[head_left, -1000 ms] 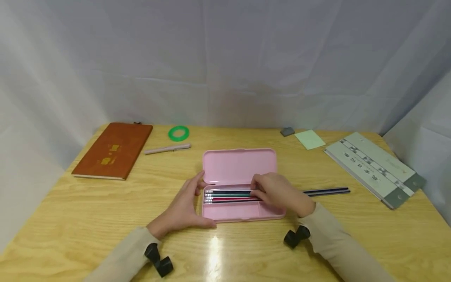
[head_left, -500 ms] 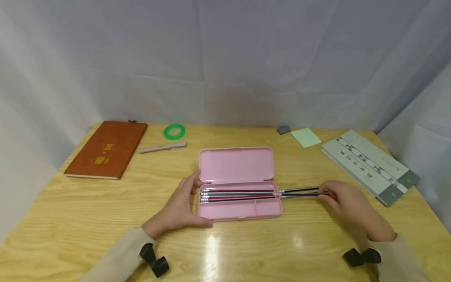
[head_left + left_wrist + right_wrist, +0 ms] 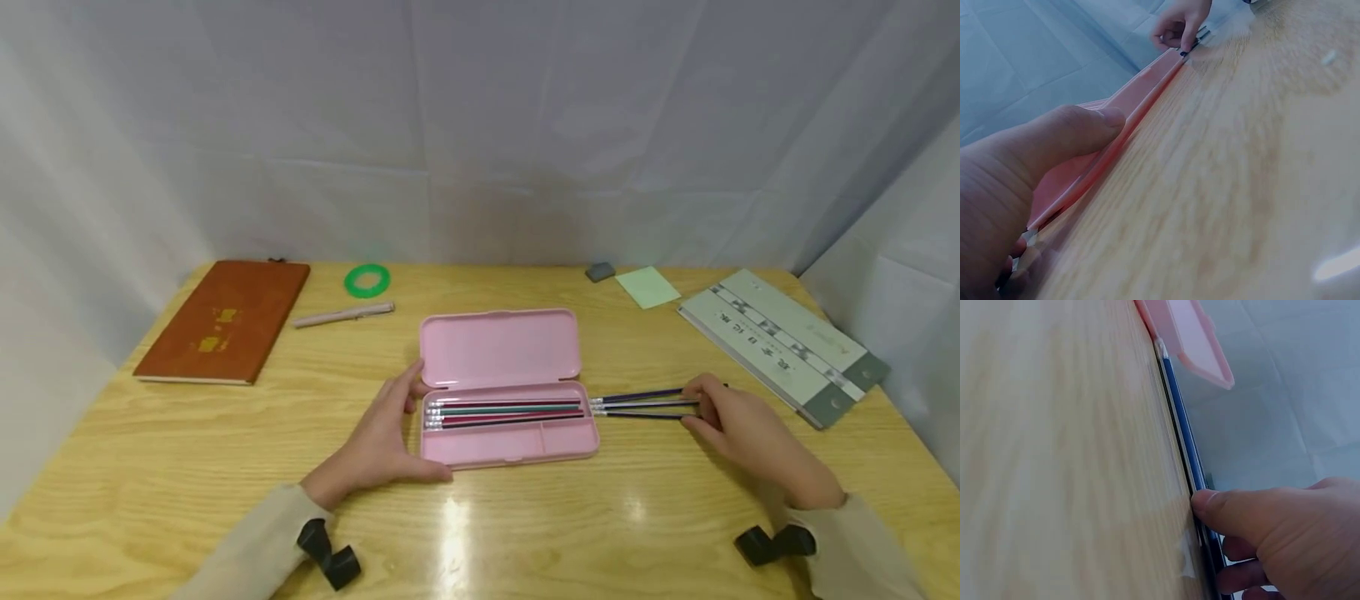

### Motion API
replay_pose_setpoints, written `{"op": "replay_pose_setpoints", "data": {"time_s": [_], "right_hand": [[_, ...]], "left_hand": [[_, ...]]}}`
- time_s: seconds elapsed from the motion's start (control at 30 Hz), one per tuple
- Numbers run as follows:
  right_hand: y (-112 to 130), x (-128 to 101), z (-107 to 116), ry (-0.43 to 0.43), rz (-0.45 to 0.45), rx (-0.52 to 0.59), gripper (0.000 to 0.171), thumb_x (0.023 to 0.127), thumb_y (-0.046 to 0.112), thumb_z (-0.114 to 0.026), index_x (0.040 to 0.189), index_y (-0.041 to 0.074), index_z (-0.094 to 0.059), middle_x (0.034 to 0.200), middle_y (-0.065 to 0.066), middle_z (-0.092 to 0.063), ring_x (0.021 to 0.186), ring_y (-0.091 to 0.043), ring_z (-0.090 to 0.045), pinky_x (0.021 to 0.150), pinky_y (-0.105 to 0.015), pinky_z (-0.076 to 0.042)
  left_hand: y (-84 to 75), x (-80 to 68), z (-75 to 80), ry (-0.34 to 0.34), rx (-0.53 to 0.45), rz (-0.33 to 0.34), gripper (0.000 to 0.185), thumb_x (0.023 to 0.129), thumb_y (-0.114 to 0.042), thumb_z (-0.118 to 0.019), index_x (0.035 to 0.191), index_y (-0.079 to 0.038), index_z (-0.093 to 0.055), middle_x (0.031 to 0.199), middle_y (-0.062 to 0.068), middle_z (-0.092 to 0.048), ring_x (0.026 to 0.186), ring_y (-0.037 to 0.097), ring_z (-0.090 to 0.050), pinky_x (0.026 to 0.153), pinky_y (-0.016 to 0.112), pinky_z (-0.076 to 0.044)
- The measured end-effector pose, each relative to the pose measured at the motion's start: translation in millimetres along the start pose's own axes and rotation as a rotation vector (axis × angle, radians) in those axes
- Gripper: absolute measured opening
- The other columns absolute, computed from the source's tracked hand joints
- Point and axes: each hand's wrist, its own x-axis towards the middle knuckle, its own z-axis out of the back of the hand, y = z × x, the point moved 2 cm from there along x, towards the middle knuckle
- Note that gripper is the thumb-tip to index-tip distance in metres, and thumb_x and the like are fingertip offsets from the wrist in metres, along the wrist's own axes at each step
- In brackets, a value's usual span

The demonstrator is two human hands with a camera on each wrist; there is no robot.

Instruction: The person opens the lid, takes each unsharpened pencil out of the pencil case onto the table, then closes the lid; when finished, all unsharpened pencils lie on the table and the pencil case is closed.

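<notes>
- Since a second ago: right hand (image 3: 753, 437) has left the open pink plastic pencil case (image 3: 510, 446) and gone right, to the loose dark blue pencils (image 3: 637, 403) on the wooden table (image 3: 150, 475). In the last half second those pencils have fanned apart slightly.
- Right hand: thumb and fingers pinch the pencils near their far right ends; the right wrist view shows the thumb pressed on top of the bundle.
- Left hand (image 3: 378, 437): fingers straight, cupped against the case's left end with the thumb along the front edge, steadying it.
- Progress, as I judge it: several pencils (green, red, dark) already lie in the case's long rear compartment (image 3: 502, 412); roughly three blue ones are outside. The front compartments look bare.
- Orientation: blue pencils lie flat on the table just right of the case, long axis left-right, roughly in line with the tray. Their metal-ferrule eraser ends point left at the case wall, nearly touching it.
</notes>
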Motion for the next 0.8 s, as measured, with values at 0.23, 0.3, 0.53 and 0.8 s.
{"op": "replay_pose_setpoints", "data": {"time_s": [0.23,0.3,0.53,0.8], "right_hand": [[24.3,34.7,-8.5,0.153,-0.033,0.072,0.036,0.085,0.012,-0.072,0.116,0.004,-0.055,0.065,0.011,-0.045,0.054,0.000,-0.035,0.053,-0.021,-0.034],[34.0,46.3,-11.0,0.173,-0.011,0.111,0.032,0.086,0.011,-0.071,0.114,0.004,-0.057,0.065,0.011,-0.046,0.054,0.001,-0.036,0.053,-0.021,-0.035],[78.9,89.3,-29.4,0.179,0.145,0.170,0.010,0.089,0.014,-0.068,0.098,0.011,-0.067,0.068,0.009,-0.058,0.058,0.000,-0.046,0.056,-0.023,-0.042],[122.2,115.8,-47.8,0.280,0.204,0.035,0.008,0.087,0.013,-0.069,0.093,0.009,-0.072,0.083,0.000,-0.072,0.072,-0.011,-0.065,0.067,-0.030,-0.053]], "left_hand": [[0.6,-0.2,-0.3,-0.006,0.008,-0.008,0.139,0.047,-0.048,-0.093,0.154,-0.008,-0.015,0.124,-0.001,-0.052,0.099,0.014,-0.041,0.085,0.031,-0.040],[-0.1,-0.1,0.0,-0.005,0.006,-0.009,0.139,0.047,-0.048,-0.093,0.154,-0.008,-0.015,0.124,-0.001,-0.052,0.099,0.014,-0.041,0.086,0.032,-0.040],[0.2,-0.7,0.0,0.001,0.004,-0.010,0.138,0.048,-0.048,-0.093,0.155,-0.010,-0.014,0.124,0.000,-0.050,0.100,0.014,-0.041,0.087,0.032,-0.040],[1.2,-1.6,0.3,0.007,0.005,0.004,0.138,0.048,-0.049,-0.093,0.155,-0.011,-0.014,0.125,0.000,-0.051,0.101,0.014,-0.041,0.087,0.033,-0.041]]}}
